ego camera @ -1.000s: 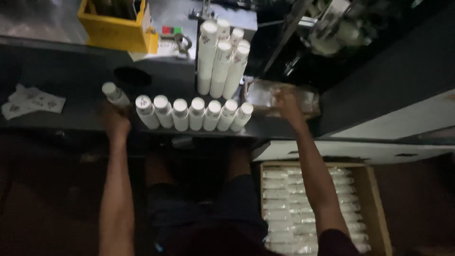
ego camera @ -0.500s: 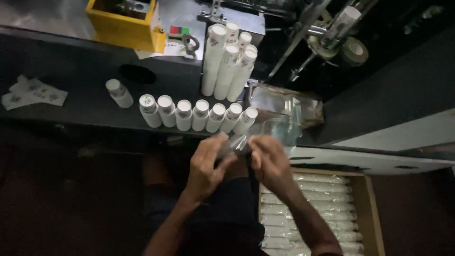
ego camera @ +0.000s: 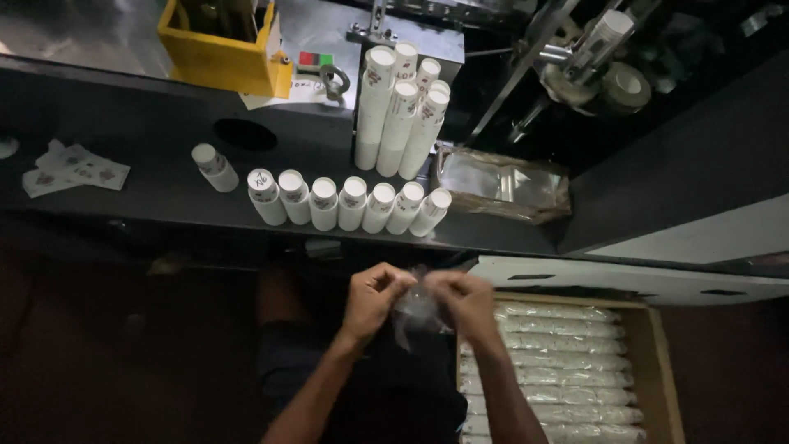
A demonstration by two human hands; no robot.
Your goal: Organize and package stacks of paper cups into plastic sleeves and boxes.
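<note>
Hands: left hand (ego camera: pixel 374 294) and right hand (ego camera: pixel 462 298) meet below tabletop's near edge, each grip pinching a clear plastic bag (ego camera: pixel 417 312), apparently to spread its mouth.
Cups: paper cup stacks (ego camera: pixel 349 202) lined along that edge, within reach.

Materials and finishes at your station

You pinch a thin, clear, glossy plastic bag (ego camera: pixel 417 310); white paper cups (ego camera: pixel 352 203) look matt, the dark worktop (ego camera: pixel 148 177) smooth, the bin (ego camera: pixel 233 49) yellow plastic.

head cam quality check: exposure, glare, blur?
Head view: dim overall, lower left nearly black; bright glare on the grey metal surface top left; white paper cup stacks readable; both hands and the clear plastic bag slightly soft.
</note>
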